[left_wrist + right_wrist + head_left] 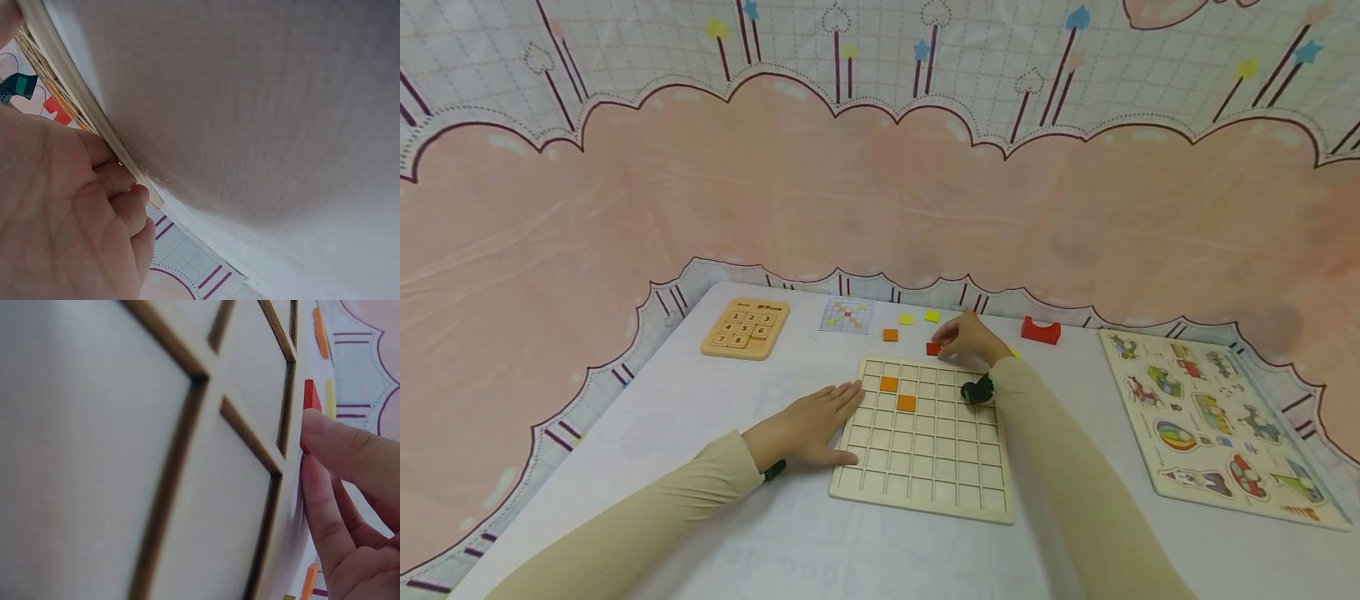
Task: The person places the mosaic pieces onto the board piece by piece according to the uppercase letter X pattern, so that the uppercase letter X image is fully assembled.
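A wooden grid board (928, 467) lies on the table, with two orange square tiles (906, 403) set in its upper left cells. My left hand (808, 423) rests at the board's left edge, fingers extended and thumb apart; the left wrist view shows its fingertips against the board's side. Beyond the far edge, my right hand (972, 340) pinches a red square tile (933, 349) between thumb and finger. The right wrist view has the same red tile (309, 395) at the fingertips, just past the board's rim.
Two yellow tiles (906, 319) and an orange tile (890, 335) lie behind the board, near a printed pattern card (847, 316). A wooden number puzzle (746, 329) is at the left. On the right are a red notched block (1041, 331) and a picture puzzle board (1221, 429).
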`<state>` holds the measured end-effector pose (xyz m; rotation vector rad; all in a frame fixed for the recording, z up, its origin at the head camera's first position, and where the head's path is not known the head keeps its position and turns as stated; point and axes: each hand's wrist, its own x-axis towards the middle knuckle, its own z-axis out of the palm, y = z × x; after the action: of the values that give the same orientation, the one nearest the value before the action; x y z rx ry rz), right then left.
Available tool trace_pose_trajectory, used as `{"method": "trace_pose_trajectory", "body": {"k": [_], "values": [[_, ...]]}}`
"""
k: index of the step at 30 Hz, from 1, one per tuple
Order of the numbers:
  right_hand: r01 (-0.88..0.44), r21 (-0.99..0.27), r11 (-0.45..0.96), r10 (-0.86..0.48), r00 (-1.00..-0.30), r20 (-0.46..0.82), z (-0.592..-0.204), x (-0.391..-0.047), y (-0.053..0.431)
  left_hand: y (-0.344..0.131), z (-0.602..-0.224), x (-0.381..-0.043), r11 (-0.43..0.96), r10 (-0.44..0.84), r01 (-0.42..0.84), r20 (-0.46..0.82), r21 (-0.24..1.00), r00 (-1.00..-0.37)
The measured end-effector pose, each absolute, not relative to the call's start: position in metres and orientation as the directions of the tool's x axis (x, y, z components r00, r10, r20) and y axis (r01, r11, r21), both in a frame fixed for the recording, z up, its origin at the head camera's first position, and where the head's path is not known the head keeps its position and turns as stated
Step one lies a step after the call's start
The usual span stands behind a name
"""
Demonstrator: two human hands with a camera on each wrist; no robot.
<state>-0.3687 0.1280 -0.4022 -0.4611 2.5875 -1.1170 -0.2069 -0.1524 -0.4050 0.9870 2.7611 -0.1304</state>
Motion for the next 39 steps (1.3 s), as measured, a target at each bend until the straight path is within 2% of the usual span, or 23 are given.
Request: {"method": "trace_pose_trajectory", "body": {"k": [24,39], "values": [[-0.209,-0.701,0.682,-0.429,-0.891,-0.151,-0.398,-0.36,0.122,-0.152,-0.403,-0.205,0.762,0.627,0.647,-0.218,-0.025,-0.748],[-0.27,-0.791,0.55,-0.495,-0.868,-0.048,-0.378,-0.33,0.125,-0.152,-0.402,-0.206,0.766,0.619,0.642,-0.23,-0.03,-0.751]]}}
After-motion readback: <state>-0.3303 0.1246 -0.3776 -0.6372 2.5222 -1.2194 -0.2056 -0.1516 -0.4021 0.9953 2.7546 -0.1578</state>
